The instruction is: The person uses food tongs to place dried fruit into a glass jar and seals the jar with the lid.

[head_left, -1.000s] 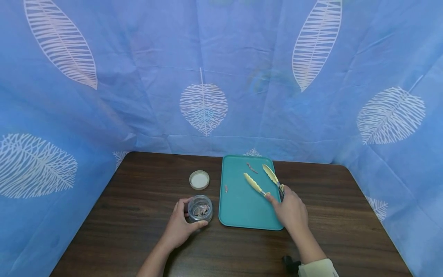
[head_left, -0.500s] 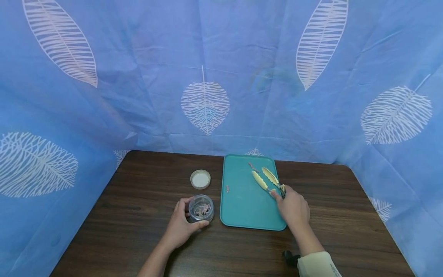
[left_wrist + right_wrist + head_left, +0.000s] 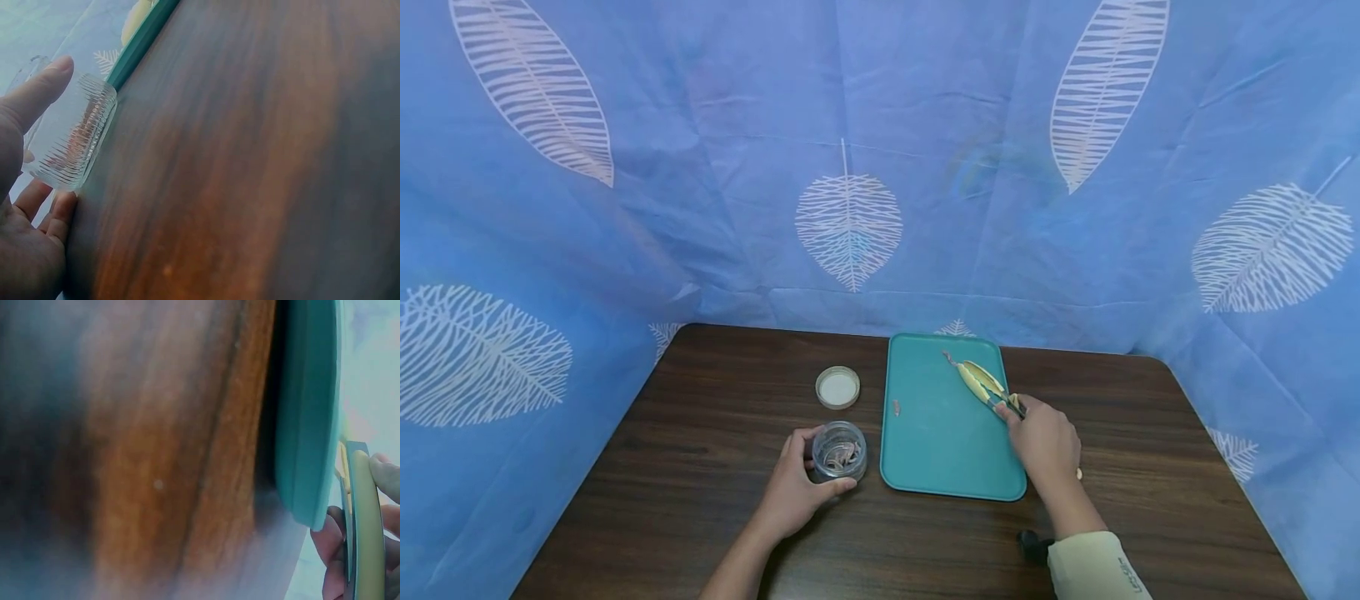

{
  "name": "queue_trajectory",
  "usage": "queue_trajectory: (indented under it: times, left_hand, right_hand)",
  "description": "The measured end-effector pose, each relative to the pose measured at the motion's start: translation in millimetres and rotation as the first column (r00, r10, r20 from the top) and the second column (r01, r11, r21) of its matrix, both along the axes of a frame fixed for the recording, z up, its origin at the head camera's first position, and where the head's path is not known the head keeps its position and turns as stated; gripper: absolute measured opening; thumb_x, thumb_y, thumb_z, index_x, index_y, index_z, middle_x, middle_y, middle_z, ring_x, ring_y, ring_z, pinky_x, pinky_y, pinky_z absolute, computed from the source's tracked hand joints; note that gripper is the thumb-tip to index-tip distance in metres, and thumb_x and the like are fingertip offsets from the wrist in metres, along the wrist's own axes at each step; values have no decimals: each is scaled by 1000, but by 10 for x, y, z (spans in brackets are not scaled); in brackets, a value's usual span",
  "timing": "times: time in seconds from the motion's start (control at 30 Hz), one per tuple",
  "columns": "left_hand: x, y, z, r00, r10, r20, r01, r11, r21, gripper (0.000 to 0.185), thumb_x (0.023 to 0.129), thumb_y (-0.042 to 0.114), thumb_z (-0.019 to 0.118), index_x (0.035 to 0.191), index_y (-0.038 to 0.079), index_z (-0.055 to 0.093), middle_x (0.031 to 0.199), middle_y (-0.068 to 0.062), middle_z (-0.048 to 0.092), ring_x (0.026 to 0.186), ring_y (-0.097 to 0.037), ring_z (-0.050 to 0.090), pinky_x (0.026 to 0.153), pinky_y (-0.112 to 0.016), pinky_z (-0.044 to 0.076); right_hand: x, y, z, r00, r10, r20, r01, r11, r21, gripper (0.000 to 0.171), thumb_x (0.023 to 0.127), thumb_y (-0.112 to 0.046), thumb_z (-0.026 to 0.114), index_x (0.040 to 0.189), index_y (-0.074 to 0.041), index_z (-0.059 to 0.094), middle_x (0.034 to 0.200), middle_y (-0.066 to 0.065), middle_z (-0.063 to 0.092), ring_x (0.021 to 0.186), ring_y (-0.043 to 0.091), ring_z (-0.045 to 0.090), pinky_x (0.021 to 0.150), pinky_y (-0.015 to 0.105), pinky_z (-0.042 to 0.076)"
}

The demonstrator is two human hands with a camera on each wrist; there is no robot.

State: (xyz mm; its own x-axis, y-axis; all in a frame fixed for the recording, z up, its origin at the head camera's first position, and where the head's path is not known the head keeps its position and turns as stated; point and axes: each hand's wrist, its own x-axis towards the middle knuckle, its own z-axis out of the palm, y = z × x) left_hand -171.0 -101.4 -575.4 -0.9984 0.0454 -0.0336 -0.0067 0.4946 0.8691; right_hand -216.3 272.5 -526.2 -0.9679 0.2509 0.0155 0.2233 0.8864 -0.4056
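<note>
My left hand (image 3: 797, 487) curls its thumb and fingers round a clear ribbed jar (image 3: 78, 140) standing upright on the table. Several thin pinkish-brown strips lie in the bottom of the jar. In my right hand (image 3: 1047, 440) is a pair of tongs (image 3: 367, 525) with pale yellow tips and handles. The tong tips are close together over the far part of a teal tray (image 3: 951, 458), at a thin pinkish strip (image 3: 949, 358); its lower end is hidden by the tips. Another short pinkish piece (image 3: 897, 407) lies near the tray's left edge.
Behind the jar a round lid (image 3: 838, 387) lies with its white inside facing up. The dark wooden table (image 3: 715, 400) ends at a blue cloth backdrop (image 3: 730, 208) with white leaf prints. A small black object (image 3: 1033, 546) is by my right sleeve.
The tongs have been squeezed from wide apart to nearly together, their tips now at the far strip. My left hand keeps its hold on the jar.
</note>
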Motion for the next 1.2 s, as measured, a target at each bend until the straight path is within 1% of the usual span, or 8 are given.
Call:
queue_trajectory:
  times: [0.13,0.2,0.47,0.67,0.8,0.93,1.1,1.2]
  left_hand:
    - [-7,0,-9,1000,4,0,-4,1000,-8,93,77,39,101,151,14,49,151,-10,55,131,-24,59,108,-40,55]
    - [-10,-1,-13,1000,6,0,-6,1000,-12,93,77,39,101,151,14,49,151,-10,55,130,-23,59,108,-39,55]
    - [-12,-7,0,1000,0,-5,0,1000,-1,93,77,39,101,151,14,49,149,-10,56,130,-23,59,108,-39,56]
    - [-15,-6,2,1000,2,-1,-2,1000,-2,93,77,37,101,151,14,50,149,-11,56,130,-24,59,108,-40,56]
    - [-16,-2,-1,1000,5,-2,-5,1000,-2,93,76,37,101,150,13,50,149,-11,56,130,-25,59,108,-42,56]
    - [-19,-4,-6,1000,7,-3,-7,1000,-8,93,77,39,101,150,14,50,150,-10,56,131,-25,59,109,-42,56]
    - [-15,-5,-11,1000,3,-4,-3,1000,-6,93,77,39,101,150,14,50,150,-10,55,131,-24,59,109,-42,56]
    - [-9,0,-12,1000,5,-1,-5,1000,-3,93,77,39,101,150,14,50,151,-10,55,132,-24,59,109,-42,56]
  right_hand:
    - [-8,-2,-12,1000,-3,-7,3,1000,-4,58,107,-45,67,147,-2,66,122,30,76,69,34,67,51,39,46]
    - [-12,-5,-26,1000,-3,-9,3,1000,-2,58,107,-44,67,147,-2,66,120,30,76,66,31,65,49,37,44]
    - [-11,-17,-50,1000,-24,-4,24,1000,8,57,108,-44,67,147,-3,66,127,30,75,79,39,71,54,41,50]
    - [3,-24,-51,999,-39,1,39,999,-11,57,108,-43,67,147,-3,65,125,31,75,76,38,70,54,39,47]
    - [6,-16,-49,999,-47,1,47,999,-19,57,109,-43,65,148,-2,65,127,32,74,80,39,70,55,37,46]
    - [17,-2,-46,999,-52,7,52,998,-32,57,109,-43,65,148,-2,64,130,32,72,81,39,70,56,37,46]
    - [43,38,-48,999,-50,-6,50,998,-33,56,109,-44,65,148,-4,65,134,31,71,92,46,72,61,44,53]
    - [66,68,-36,999,-45,-11,45,998,-33,55,109,-43,65,148,-4,66,135,31,71,95,48,72,65,48,55]
